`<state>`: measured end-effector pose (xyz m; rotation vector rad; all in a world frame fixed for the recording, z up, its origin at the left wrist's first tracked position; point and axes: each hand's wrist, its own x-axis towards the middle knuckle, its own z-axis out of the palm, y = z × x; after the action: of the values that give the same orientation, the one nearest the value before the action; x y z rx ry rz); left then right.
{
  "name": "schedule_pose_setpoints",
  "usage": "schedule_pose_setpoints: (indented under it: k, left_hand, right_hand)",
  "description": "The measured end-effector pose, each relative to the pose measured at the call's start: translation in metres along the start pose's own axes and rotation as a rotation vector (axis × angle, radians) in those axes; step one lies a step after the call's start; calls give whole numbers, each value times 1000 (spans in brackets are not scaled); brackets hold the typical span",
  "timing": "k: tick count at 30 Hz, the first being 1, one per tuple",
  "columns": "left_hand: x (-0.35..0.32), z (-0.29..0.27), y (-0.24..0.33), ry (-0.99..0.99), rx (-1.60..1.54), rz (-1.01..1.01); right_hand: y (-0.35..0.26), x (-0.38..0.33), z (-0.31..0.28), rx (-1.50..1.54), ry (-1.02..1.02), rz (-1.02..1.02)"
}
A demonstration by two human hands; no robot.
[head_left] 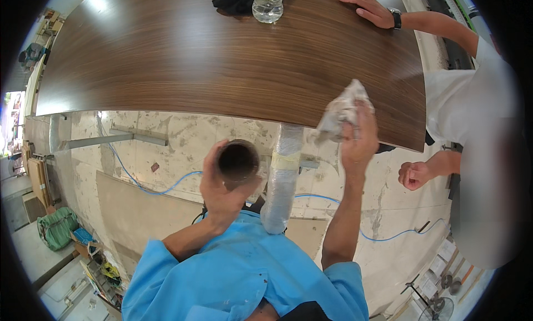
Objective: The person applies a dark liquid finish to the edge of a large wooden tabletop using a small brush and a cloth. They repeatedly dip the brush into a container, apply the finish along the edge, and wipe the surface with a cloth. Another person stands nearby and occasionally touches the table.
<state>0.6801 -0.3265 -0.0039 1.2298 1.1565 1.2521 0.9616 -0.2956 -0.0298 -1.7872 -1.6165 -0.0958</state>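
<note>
At the near edge of a dark wood-grain tabletop, a person's two hands work with a rag and a round container.

The right hand is closed around a crumpled whitish rag, pinching it against the tabletop's edge. Left of that grip and lower, the left hand wraps its fingers around a dark round container, its open mouth facing up. Between the two grips stands a wrapped table leg. Far beyond the rag sits a clear bottle; another person's hand rests flat on the top.
</note>
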Motion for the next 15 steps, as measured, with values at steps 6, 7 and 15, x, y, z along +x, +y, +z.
schedule_pose_setpoints:
  k: [6,7,15]
  left_hand:
    - [-21,-53,9,193,-65,-12]
    - [-24,-62,11,221,-15,-11]
    - [-40,-102,20,298,90,146]
  right_hand:
    - [-163,-14,103,215,-252,-316]
    - [-193,-9,126,181,-245,-394]
    - [-256,-12,163,314,-162,-578]
